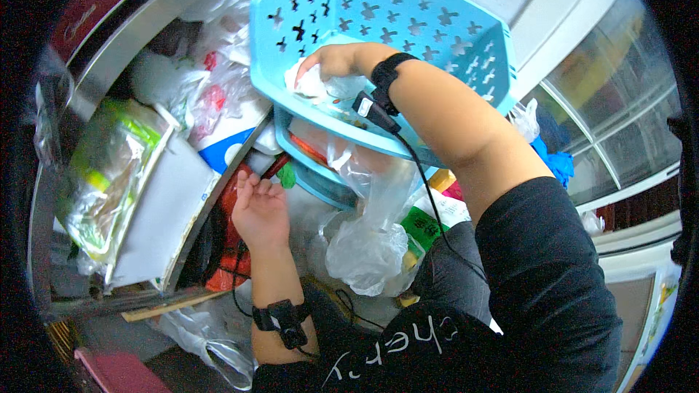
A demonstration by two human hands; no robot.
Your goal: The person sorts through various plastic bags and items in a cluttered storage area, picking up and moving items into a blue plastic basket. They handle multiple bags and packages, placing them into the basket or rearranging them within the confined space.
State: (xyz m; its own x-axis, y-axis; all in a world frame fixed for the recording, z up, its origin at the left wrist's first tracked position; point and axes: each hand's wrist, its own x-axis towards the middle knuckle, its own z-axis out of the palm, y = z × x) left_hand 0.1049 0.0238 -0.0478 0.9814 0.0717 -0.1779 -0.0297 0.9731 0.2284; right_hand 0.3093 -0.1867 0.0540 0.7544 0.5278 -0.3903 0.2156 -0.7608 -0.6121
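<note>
My right hand [333,61] reaches inside a light-blue perforated plastic basket [382,134], its fingers closed on a crumpled white tissue or cloth [310,83] near the basket's left side. Small bits and stains lie on the basket floor beside the hand. My left hand [261,207] is raised below and to the left of the basket, palm up with the fingers loosely curled and nothing seen in it. It is near a green leaf-like piece [286,174] and a red bag [224,278]. Both wrists wear black straps with cabled devices.
Under the basket is another blue tier with a clear plastic bag [366,256] hanging from it. A green-and-white package [423,229] lies by my leg. On the left, an open drawer or cabinet holds plastic bags [164,79] and a white board or box [164,207]. Glass-paned doors [590,114] stand right.
</note>
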